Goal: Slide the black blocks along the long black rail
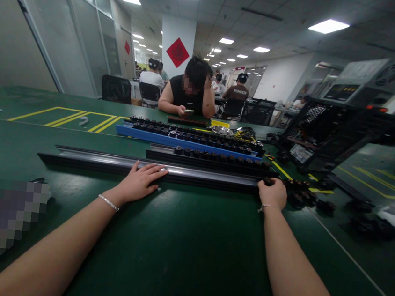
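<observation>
On green surface (186, 250): long black rail (208, 176) (silver channel along top), lying crosswise before person. Open and flat: left hand (139, 182), fingers spread, palm pressing rail near middle, gripping nothing. Curled closed: right hand (273, 193), fingers wrapped over rail's right end. Loose black knobs (301, 189) just beside right hand. Behind, shorter rail (210, 159) carrying knobs.
</observation>
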`<state>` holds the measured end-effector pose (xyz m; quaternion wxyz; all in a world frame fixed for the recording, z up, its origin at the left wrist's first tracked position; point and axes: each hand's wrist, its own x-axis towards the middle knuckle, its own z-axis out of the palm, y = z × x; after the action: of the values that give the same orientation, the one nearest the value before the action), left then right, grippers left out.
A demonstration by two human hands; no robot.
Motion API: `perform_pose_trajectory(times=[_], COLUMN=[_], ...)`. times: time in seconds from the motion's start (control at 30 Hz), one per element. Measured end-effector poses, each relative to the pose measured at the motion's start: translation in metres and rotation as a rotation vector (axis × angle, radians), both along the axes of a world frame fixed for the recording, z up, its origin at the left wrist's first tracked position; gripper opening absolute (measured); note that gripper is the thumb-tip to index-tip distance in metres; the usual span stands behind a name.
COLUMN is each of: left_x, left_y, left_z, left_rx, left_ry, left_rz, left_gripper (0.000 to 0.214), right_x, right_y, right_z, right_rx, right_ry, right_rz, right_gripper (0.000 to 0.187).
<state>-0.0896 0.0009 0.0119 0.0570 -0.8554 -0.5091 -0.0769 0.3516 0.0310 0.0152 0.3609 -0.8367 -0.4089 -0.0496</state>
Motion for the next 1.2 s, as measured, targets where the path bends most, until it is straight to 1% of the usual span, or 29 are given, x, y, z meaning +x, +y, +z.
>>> perform_pose_trajectory(times=[0.17,0.37,0.67,0.97,1.13,1.2], left_x=[0.001,0.001,0.0,0.0,-0.001,-0.001], left_y=[-0.001,-0.002,-0.002,-0.002,-0.002,-0.001], left_z=[0.002,0.003,0.002,0.002,0.002,0.002], left_rx=[-0.003,-0.008,-0.003,0.001,0.001,0.0], left_ry=[0.01,0.015,0.015,0.007,0.023,0.023], left_rz=[0.004,0.011,0.009,0.005,0.012,0.01], left_gripper=[0.059,0.059,0.059,0.06,0.061,0.06], right_x=[0.01,0.022,0.028,0.04,0.054,0.061], right_y=[0.0,0.004,0.006,0.01,0.006,0.003], right_z=[-0.002,-0.008,-0.009,-0.013,-0.014,-0.013], right_rx=[0.03,0.112,0.138,0.209,0.219,0.211], right_ry=[0.06,0.077,0.14,0.176,0.24,0.257], right_rz=[-0.035,-0.065,-0.099,-0.133,-0.262,-0.291], right_gripper=[0.042,0.042,0.044,0.042,0.045,0.045])
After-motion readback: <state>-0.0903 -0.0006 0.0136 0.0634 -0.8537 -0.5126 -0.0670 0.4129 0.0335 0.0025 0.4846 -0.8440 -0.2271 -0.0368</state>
